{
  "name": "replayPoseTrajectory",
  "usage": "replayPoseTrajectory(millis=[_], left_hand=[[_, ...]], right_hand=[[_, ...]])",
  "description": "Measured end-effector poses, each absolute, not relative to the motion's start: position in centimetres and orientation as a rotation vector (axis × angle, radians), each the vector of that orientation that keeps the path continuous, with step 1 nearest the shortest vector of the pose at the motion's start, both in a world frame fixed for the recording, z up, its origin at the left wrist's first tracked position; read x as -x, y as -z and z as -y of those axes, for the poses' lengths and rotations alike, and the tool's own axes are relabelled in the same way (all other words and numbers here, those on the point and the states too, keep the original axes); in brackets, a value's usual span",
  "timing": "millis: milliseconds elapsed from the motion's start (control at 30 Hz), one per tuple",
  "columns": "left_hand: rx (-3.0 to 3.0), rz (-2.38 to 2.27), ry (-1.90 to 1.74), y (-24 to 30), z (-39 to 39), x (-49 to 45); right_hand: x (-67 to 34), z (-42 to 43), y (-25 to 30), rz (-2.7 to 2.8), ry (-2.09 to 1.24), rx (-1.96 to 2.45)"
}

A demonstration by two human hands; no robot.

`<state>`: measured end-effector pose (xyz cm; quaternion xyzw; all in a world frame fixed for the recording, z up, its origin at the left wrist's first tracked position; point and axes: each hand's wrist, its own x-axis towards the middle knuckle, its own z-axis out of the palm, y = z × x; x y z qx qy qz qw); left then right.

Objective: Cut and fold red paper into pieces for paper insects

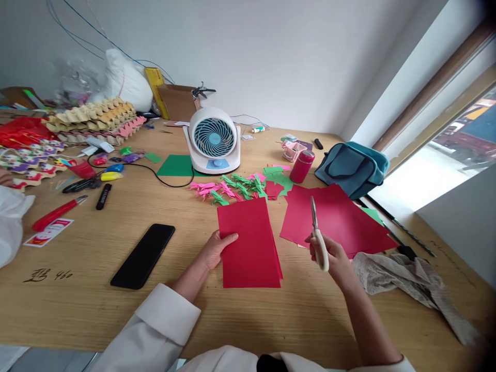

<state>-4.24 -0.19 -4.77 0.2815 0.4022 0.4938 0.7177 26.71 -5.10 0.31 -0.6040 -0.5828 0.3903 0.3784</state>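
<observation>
A folded sheet of red paper (250, 253) is pinched at its left edge by my left hand (217, 249), thumb on top and fingers hidden underneath. My right hand (333, 257) grips white-handled scissors (318, 240) upright, blades pointing away from me and seemingly together. Under and behind the scissors lie more large red sheets (349, 222). Beyond the folded paper sits a heap of pink and green cut paper pieces (232, 187), with small red scraps (273, 190) beside it.
A white fan (214, 140) stands at the back. A black phone (143, 256) lies left of my left arm. At right are a red bottle (302, 166), a teal bag (352, 168) and a crumpled cloth (406, 279). Egg trays (96, 121) are stacked far left.
</observation>
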Motion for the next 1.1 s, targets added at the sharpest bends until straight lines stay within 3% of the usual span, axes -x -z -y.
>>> replayPoseTrajectory(millis=[167, 367, 733, 1000, 1100], left_hand=[[-0.616, -1.013, -1.179, 4.3, -0.7, 5.0], [-0.672, -1.123, -1.267, 4.8, -1.3, 5.6], [-1.018, -1.443, -1.256, 5.8, -2.1, 6.7], [-1.256, -1.653, -1.249, 6.3, -2.6, 7.7], [-1.295, -1.592, -1.270, 5.8, -2.4, 7.4]], right_hand=[[-33.5, 4.5, 1.8, 1.827, -0.191, 2.113], [-36.9, 4.6, 3.8, 1.878, 0.078, 2.354], [-39.3, 4.0, 5.7, 1.861, -0.002, 2.466], [-35.4, 4.8, 2.8, 1.841, 0.264, 2.295], [-29.9, 3.7, 1.4, 1.889, -0.117, 1.900]])
